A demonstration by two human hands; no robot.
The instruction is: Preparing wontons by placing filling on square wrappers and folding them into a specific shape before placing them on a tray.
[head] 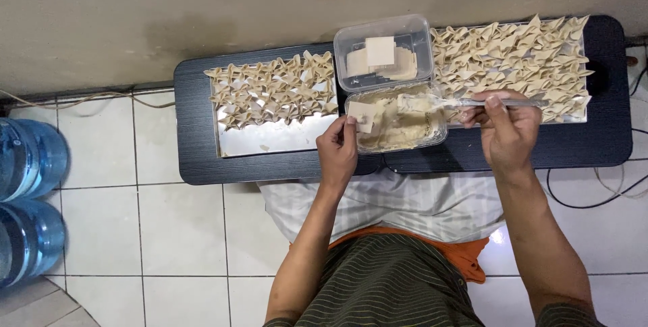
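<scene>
- Two blue plastic water bottles (pixel 27 192) stand on the tiled floor at far left.
- Left metal tray (pixel 270 139) on the low black table (pixel 196 165) carries folded dumplings (pixel 273 89).
- Left hand (pixel 339 151): grip pinching a square dough wrapper (pixel 360 114).
- Clear plastic tub of pale filling (pixel 398 124) lies between the hands.
- Right hand (pixel 507 130): grip pressed around a metal spoon (pixel 472 102), its tip in the filling.
</scene>
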